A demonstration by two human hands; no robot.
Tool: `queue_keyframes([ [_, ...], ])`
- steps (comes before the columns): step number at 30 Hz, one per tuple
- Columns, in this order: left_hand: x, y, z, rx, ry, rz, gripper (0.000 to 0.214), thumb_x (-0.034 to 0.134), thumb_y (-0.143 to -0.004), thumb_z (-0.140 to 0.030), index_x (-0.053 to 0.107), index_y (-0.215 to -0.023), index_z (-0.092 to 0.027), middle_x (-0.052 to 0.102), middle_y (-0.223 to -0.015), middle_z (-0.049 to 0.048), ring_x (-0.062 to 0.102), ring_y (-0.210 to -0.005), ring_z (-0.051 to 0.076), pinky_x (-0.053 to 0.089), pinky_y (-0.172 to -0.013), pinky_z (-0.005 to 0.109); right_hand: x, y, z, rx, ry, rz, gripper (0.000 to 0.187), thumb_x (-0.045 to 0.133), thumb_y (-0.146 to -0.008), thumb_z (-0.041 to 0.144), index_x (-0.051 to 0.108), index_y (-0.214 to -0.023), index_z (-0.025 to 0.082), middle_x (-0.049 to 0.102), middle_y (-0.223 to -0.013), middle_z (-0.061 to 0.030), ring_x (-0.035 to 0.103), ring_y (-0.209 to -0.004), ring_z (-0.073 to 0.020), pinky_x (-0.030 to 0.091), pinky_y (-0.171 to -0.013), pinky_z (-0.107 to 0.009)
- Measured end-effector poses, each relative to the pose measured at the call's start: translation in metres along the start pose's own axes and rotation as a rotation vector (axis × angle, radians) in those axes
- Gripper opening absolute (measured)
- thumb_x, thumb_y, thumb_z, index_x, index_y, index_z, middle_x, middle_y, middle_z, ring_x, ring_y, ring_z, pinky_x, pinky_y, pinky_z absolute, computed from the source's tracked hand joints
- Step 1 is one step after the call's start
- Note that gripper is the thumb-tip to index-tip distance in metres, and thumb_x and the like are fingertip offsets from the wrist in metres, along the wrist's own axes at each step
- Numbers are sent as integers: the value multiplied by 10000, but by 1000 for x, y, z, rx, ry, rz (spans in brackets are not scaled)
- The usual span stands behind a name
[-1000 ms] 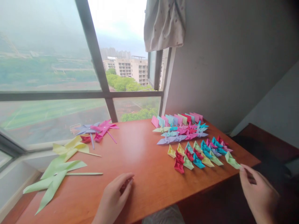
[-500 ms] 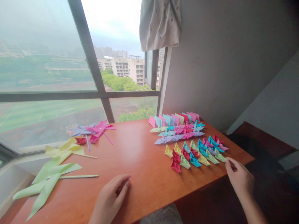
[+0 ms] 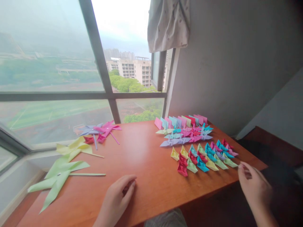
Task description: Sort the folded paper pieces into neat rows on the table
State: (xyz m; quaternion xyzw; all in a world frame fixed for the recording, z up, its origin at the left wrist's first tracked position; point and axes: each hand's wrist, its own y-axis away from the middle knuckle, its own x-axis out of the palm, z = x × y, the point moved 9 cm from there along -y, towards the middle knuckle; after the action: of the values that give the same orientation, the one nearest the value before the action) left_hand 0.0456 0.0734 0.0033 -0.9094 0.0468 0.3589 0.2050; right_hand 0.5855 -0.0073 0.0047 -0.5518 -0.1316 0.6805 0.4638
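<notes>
My left hand [image 3: 119,197] rests on the wooden table, fingers curled in toward the thumb with nothing visible between them. At the table's right edge is my right hand [image 3: 254,183], its fingers also curled and apparently holding nothing. Its fingertips are right beside the tip of a light green paper boat [image 3: 229,162], the nearest thing to them. That boat ends one of the slanting rows of folded boats in yellow, red, blue, green, purple and pink. Behind them lie rows of paper cranes [image 3: 183,132] and a line of standing folded papers [image 3: 182,121].
On the table's left lie a green pinwheel [image 3: 58,178], a yellow pinwheel [image 3: 74,148], a magenta pinwheel [image 3: 107,127] and a purple pinwheel [image 3: 91,130], with sticks. A window [image 3: 139,110] borders the far side. A grey wall [image 3: 213,72] stands to the right.
The view has swung slightly left, so everything sits further right in the picture. My right hand's fingertips have drawn slightly away from the green boat's tip. My left hand stays curled on the table.
</notes>
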Motion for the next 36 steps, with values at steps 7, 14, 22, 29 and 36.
queue_keyframes([
  [7,1,0,-8,-55,25,34,205,526,-894,-260,710,-962,-202,749,-816,50,664,-652,157,549,-642,241,-13,24,141,-195,-285,92,394,462,-918,467,701,-1018,170,727,-1018,-124,683,-836,-242,518,-789,-350],
  [14,-13,-7,-3,-84,44,-11,231,510,-898,-283,717,-941,-189,748,-801,49,649,-649,149,519,-616,234,10,93,289,-393,-768,414,224,482,-935,266,678,-1033,217,723,-980,-87,689,-901,-213,572,-798,-343],
  [22,-88,-60,41,-237,-422,-91,306,470,-889,-348,701,-1042,-217,760,-868,17,698,-758,171,516,-683,241,33,132,335,-471,-852,612,245,454,-929,197,661,-1059,202,714,-951,-81,689,-851,-189,570,-732,-292],
  [29,-125,-103,96,-387,-690,-119,320,444,-876,-296,676,-1053,-164,745,-950,134,693,-900,310,500,-747,364,37,139,333,-518,-836,617,262,452,-919,175,652,-1084,209,715,-979,-78,690,-901,-204,563,-787,-313],
  [36,-120,-123,124,-436,-805,-85,337,403,-891,-293,651,-1068,-148,705,-1073,183,682,-957,342,514,-750,397,40,142,332,-503,-828,637,255,421,-942,179,639,-1072,201,707,-948,-85,684,-860,-196,554,-755,-303],
])
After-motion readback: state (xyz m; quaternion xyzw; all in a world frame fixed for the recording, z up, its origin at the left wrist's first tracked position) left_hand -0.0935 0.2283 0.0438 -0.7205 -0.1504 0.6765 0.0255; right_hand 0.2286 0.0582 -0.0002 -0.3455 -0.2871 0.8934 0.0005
